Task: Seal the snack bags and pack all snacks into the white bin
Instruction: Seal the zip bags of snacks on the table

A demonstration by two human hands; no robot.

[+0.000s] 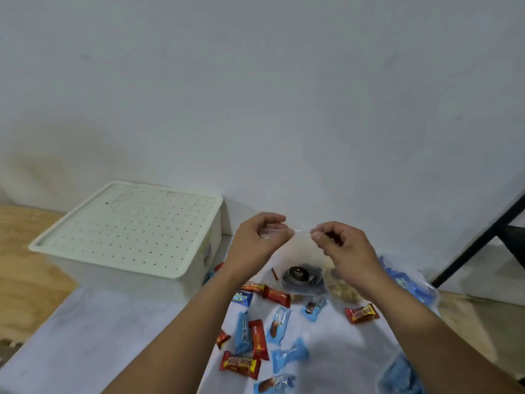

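Above table: clear bag upright, top edge horiz., pinched betw. L hand & R hand.

White cloth carries scattered snacks and lidded bin.

My left hand and right hand are bare, no rings or watch on them, and my forearms run unsleeved to the frame's lower edge.

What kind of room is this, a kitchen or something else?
Probably a plain indoor work spot, not clearly a kitchen: a bare white wall, a wooden surface with a white cloth, a lidded white bin, and scattered wrapped snacks. Both hands pinch a clear bag.
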